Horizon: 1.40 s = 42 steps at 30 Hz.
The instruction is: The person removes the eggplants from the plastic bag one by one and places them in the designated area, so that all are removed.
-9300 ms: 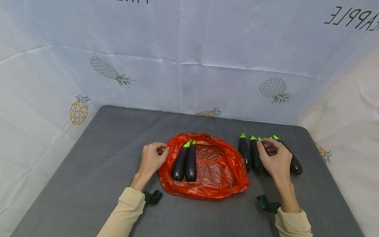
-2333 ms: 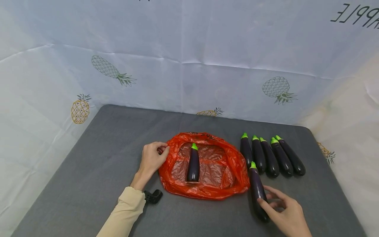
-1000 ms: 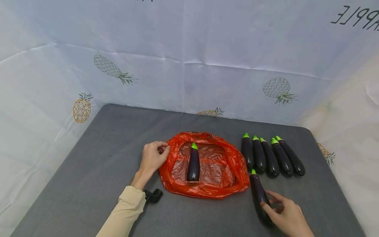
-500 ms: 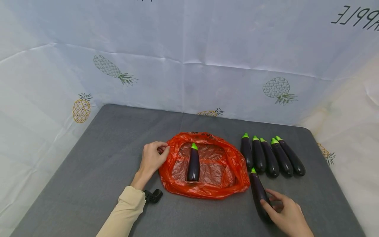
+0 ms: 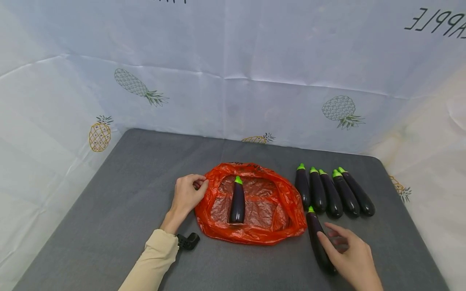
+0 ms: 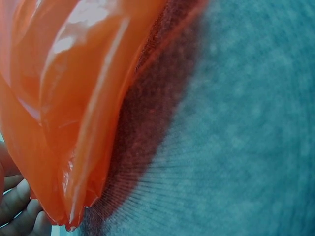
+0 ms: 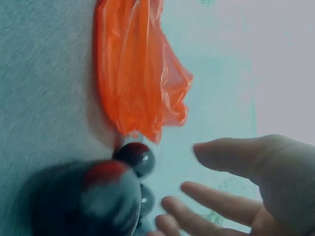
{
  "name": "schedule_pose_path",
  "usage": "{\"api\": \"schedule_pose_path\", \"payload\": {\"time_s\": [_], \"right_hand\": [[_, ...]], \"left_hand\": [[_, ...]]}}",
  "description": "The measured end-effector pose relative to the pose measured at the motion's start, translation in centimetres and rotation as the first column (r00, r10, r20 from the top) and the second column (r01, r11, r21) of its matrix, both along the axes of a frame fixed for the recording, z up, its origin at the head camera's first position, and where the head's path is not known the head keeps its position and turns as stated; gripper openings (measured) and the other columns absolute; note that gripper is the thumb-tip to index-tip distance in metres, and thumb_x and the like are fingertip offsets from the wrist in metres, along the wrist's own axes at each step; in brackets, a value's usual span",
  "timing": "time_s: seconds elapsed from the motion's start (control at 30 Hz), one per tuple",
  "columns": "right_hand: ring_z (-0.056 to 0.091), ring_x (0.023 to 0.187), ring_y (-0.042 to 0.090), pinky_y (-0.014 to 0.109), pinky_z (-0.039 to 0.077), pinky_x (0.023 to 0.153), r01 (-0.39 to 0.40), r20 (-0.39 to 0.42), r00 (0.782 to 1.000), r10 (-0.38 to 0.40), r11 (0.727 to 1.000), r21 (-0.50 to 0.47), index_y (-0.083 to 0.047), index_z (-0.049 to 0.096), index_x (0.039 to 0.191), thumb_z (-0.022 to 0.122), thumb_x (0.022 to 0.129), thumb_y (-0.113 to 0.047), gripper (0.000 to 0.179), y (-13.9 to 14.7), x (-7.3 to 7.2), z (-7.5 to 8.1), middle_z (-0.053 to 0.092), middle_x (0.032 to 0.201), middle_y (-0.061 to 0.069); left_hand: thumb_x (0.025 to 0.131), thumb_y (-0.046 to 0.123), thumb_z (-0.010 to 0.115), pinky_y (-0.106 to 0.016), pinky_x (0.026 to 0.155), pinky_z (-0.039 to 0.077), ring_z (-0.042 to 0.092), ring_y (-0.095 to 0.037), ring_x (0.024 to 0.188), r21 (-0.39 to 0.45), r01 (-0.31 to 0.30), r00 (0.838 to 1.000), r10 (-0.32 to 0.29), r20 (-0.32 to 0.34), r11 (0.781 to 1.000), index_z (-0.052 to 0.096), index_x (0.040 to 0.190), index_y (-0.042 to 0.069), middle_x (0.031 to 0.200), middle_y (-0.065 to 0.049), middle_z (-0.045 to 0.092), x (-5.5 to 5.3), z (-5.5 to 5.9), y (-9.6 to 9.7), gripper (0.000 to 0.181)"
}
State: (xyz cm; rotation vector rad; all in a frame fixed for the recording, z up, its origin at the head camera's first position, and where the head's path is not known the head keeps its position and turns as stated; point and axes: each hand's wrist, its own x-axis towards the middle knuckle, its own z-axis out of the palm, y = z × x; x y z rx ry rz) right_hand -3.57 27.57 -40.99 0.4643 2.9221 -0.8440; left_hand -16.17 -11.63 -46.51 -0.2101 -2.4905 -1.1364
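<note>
My left hand (image 5: 188,193) pinches the left rim of an open red plastic bag (image 5: 251,238); the wrist view shows its fingers (image 6: 15,204) at the gathered edge. Inside the bag lies one dark purple eggplant (image 5: 238,204) with a green cap. Another eggplant (image 5: 318,244) rests on the grey table to the right of the bag. My right hand (image 5: 351,252) hovers over its near right side. In the right wrist view, thumb and fingers are spread and stand apart from the near eggplant (image 7: 93,201).
Several eggplants (image 5: 332,196) lie side by side in a row at the back right, caps away from me. The grey table (image 5: 164,157) ends at a white cloth (image 5: 189,97) printed with pineapples. A black wrist mount (image 5: 188,241) sits by the left sleeve.
Earlier two eggplants lay in the bag; now one does. The right hand went from the row to the front eggplant, held it, then let go and rose slightly. The left hand stayed put.
</note>
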Motion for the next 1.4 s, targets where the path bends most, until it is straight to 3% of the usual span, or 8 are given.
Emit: {"api": "schedule_pose_path", "payload": {"time_s": [0.13,0.23,0.57,1.0,1.17,1.4], "right_hand": [[0.063,0.068,-0.001,0.018,0.053,0.06,0.032,-0.146,0.989,-0.036,0.999,-0.03,-0.006,0.073,0.122,0.079,0.089,-0.033,0.043,-1.3,-0.2,0.4,0.076,0.089,0.007],[0.058,0.066,-0.007,0.016,0.051,0.059,0.013,-0.22,0.975,-0.025,0.998,-0.058,-0.007,0.075,0.119,0.079,0.089,-0.03,0.038,-2.3,-0.5,0.6,0.075,0.086,0.005],[0.059,0.07,-0.005,0.013,0.053,0.062,-0.106,-0.357,0.933,0.05,0.984,-0.14,-0.006,0.076,0.115,0.082,0.086,-0.021,0.033,-5.2,-1.7,0.9,0.073,0.086,0.005],[0.062,0.072,-0.001,0.014,0.055,0.064,-0.283,-0.502,0.859,0.101,0.911,-0.301,-0.008,0.078,0.108,0.084,0.083,-0.011,0.026,-8.4,-3.2,0.5,0.072,0.084,0.002],[0.063,0.068,0.0,0.018,0.056,0.063,-0.32,-0.503,0.856,0.118,0.886,-0.336,-0.009,0.078,0.106,0.085,0.082,-0.012,0.025,-9.7,-3.8,0.3,0.071,0.081,0.001],[0.065,0.069,0.003,0.021,0.058,0.065,-0.335,-0.476,0.87,0.127,0.862,-0.381,-0.013,0.079,0.106,0.085,0.082,-0.017,0.025,-11.3,-4.5,-0.2,0.073,0.082,0.0]], "left_hand": [[0.085,0.005,0.077,-0.031,0.061,0.057,0.065,-0.015,0.06,0.0,0.0,1.0,0.0,-0.003,1.0,0.079,0.085,0.0,0.072,-0.011,0.074,0.0,0.0,0.0,0.005],[0.085,0.005,0.077,-0.032,0.061,0.057,0.065,-0.015,0.06,-0.002,0.001,1.0,-0.001,-0.005,1.0,0.079,0.085,0.0,0.072,-0.011,0.074,0.0,0.0,0.0,0.005],[0.085,0.005,0.077,-0.034,0.061,0.058,0.066,-0.015,0.061,-0.003,0.004,1.0,-0.004,-0.003,1.0,0.079,0.085,0.0,0.072,-0.011,0.073,0.0,0.0,0.0,0.005],[0.086,0.005,0.077,-0.033,0.061,0.058,0.065,-0.015,0.06,-0.004,0.004,1.0,-0.004,-0.003,1.0,0.079,0.085,0.0,0.072,-0.011,0.073,0.0,0.1,0.1,0.006],[0.085,0.005,0.077,-0.033,0.061,0.058,0.065,-0.015,0.06,-0.008,0.003,1.0,-0.003,-0.006,1.0,0.079,0.085,0.0,0.071,-0.01,0.073,0.0,0.1,0.1,0.006],[0.085,0.004,0.076,-0.032,0.061,0.057,0.066,-0.015,0.061,-0.014,0.002,1.0,-0.002,-0.013,1.0,0.079,0.085,0.001,0.071,-0.01,0.073,0.0,0.1,0.1,0.005]]}}
